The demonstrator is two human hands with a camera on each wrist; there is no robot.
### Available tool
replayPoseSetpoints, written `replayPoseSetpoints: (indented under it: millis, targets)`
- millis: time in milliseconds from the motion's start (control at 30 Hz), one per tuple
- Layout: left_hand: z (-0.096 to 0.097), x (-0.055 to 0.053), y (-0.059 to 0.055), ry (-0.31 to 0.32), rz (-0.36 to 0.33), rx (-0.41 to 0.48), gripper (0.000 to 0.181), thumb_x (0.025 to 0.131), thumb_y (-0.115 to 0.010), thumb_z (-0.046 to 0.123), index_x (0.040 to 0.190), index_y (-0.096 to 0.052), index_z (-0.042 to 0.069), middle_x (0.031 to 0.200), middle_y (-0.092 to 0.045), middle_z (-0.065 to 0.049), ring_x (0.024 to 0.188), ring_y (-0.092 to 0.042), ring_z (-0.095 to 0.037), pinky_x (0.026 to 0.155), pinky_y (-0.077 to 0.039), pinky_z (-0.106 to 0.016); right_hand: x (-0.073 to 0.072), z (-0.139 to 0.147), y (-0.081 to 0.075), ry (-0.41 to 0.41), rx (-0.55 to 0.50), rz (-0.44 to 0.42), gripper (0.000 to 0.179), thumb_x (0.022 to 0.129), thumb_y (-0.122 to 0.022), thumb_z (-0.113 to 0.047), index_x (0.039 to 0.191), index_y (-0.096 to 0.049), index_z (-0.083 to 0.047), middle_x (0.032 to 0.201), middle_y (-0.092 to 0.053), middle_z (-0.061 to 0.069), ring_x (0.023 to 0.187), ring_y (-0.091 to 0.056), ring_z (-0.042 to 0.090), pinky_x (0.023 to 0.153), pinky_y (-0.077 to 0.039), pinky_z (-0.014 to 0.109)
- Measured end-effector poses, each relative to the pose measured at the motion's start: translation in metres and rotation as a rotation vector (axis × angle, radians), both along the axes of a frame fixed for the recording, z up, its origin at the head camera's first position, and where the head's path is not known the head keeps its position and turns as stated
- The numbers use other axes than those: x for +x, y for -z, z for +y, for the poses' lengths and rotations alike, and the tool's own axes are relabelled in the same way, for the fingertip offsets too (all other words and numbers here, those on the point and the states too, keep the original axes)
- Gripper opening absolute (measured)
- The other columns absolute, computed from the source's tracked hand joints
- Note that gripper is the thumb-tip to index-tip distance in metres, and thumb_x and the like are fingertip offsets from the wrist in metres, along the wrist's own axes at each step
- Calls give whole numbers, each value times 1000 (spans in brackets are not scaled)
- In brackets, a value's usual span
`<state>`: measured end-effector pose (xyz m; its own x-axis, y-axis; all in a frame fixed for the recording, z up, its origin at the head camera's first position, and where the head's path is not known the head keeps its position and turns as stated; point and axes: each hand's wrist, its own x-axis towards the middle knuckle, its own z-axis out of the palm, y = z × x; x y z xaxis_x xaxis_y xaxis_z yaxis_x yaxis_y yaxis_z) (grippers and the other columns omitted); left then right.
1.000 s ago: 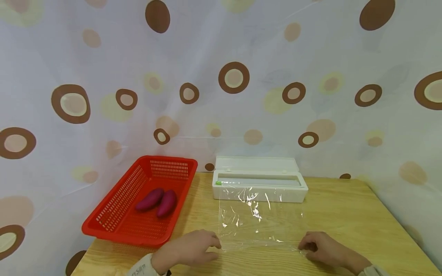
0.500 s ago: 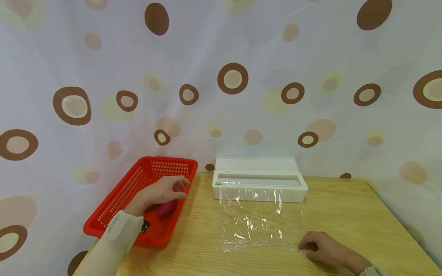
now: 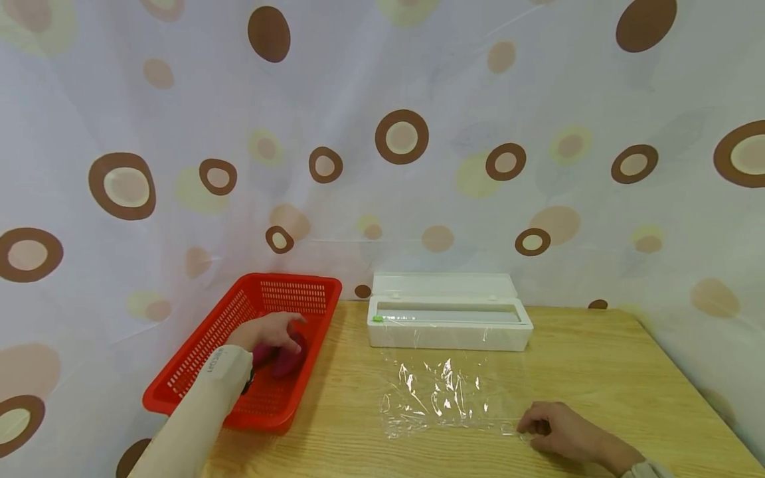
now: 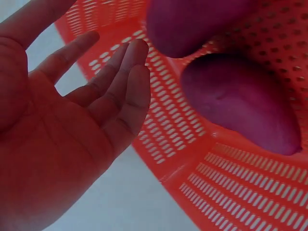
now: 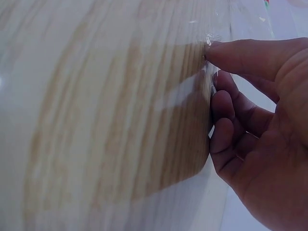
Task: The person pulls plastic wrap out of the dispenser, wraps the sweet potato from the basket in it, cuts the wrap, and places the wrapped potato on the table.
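My left hand (image 3: 271,330) reaches inside the red basket (image 3: 331,325), above two purple sweet potatoes. In the left wrist view, its fingers (image 4: 139,86) are spread and relaxed, beside the nearer sweet potato (image 4: 240,103) and apart from it; the other sweet potato (image 4: 192,24) lies at the top. At the front right of the table, my right hand (image 3: 558,428) pinches a corner of clear plastic wrap (image 3: 445,392) between thumb and fingers. The wrap stretches over the wood from a white dispenser box (image 3: 448,337) with its lid raised.
A green slider (image 3: 378,318) sits at the left end of the dispenser's front edge. The wooden table (image 3: 609,372) meets a dotted curtain (image 3: 442,199) behind and at the right. The basket stands at the table's left edge.
My left hand has let go of the wrap's left corner and moved left and away into the basket, over the sweet potatoes. My right hand stays at its corner.
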<state>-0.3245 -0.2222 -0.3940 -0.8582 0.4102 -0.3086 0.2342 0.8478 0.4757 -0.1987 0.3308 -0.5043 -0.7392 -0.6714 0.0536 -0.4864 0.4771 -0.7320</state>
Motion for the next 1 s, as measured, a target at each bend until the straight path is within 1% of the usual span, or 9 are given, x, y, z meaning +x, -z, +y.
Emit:
replayPoseSetpoints:
  millis: [100,200,233,333,433,533,633,833,1000]
  targets:
    - [-2,-2,10,-78,-32,-43,65,76,-78,16,134,-48,7,115,-56,-11,103,-49,-26,94,-42,-47,-1,0,0,4,0,-14,14,86,-66,-7,100,-67,-10,92,-59,-8,75,-49,1,61,-44,23]
    - [-3,-3,16,-108,-31,-84,70,73,-80,16,135,-48,10,117,-53,-9,106,-46,-27,94,-40,-49,-1,1,2,15,-3,-27,14,86,-67,-7,99,-67,-10,89,-57,-9,75,-48,2,60,-44,23]
    - [-4,-3,18,-113,-28,-92,71,72,-81,16,135,-48,10,117,-52,-9,106,-45,-27,94,-40,-49,-1,1,3,20,-5,-32,14,85,-67,-7,99,-66,-10,88,-56,-10,74,-48,2,60,-44,23]
    - [-4,-3,21,-89,2,-139,71,72,-81,16,135,-48,9,115,-51,-11,105,-44,-28,90,-42,-48,-1,1,4,32,-7,-40,14,85,-67,-7,99,-67,-10,87,-55,-10,74,-48,2,60,-43,22]
    - [-4,-3,22,-73,36,-166,67,73,-80,13,132,-50,8,112,-52,-10,102,-46,-28,87,-44,-46,-2,1,5,30,-10,-38,15,85,-67,-6,99,-66,-10,86,-55,-10,74,-48,2,59,-43,23]
    - [-3,-4,24,-80,49,-161,61,73,-80,11,128,-52,8,106,-54,-8,96,-48,-26,83,-46,-44,-2,1,5,20,-12,-30,16,84,-67,-4,99,-66,-9,85,-55,-8,74,-48,1,59,-43,22]
    - [-3,-5,28,-97,38,-144,59,75,-79,13,127,-51,10,103,-54,-7,94,-49,-26,80,-46,-44,-2,2,4,6,-13,-18,16,85,-66,-3,100,-66,-9,86,-57,-6,74,-48,2,59,-44,22]
    - [0,-3,36,-102,11,-140,66,73,-81,22,130,-47,14,105,-53,-6,96,-49,-26,82,-45,-44,0,1,2,-13,-14,-5,15,86,-66,-4,100,-66,-10,88,-57,-9,74,-49,2,59,-44,23]
    - [5,-9,37,-151,6,-81,70,72,-81,17,132,-45,16,107,-53,-8,97,-49,-26,84,-44,-44,0,1,1,-8,-10,22,15,85,-67,-5,100,-66,-9,89,-57,-10,75,-49,1,60,-45,23]
